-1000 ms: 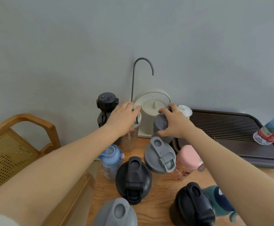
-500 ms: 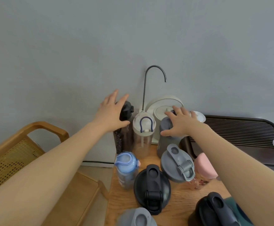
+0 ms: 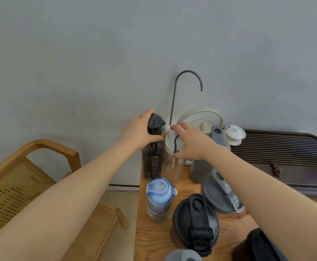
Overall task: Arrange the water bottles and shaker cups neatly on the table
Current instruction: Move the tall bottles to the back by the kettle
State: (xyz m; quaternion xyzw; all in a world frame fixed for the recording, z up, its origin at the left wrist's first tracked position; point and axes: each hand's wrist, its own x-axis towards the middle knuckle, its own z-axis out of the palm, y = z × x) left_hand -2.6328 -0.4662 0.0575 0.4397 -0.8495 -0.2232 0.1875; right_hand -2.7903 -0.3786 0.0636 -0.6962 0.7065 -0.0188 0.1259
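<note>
Both upright back-row bottles sit side by side: left hand (image 3: pixel 140 132) grip wraps the dark translucent bottle's black cap (image 3: pixel 155 123), right hand (image 3: pixel 190 143) grip clamps the clear bottle's cream lid (image 3: pixel 171 145).

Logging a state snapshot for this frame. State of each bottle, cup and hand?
left hand: grip on the dark bottle's cap
right hand: grip on the clear bottle's white lid
dark bottle: upright, capped
clear bottle: upright, lid on
blue bottle: upright, lid shut
tall grey bottle: upright, capped
black shaker: flip cap latched
grey shaker: lid on, partly hidden by forearm
</note>
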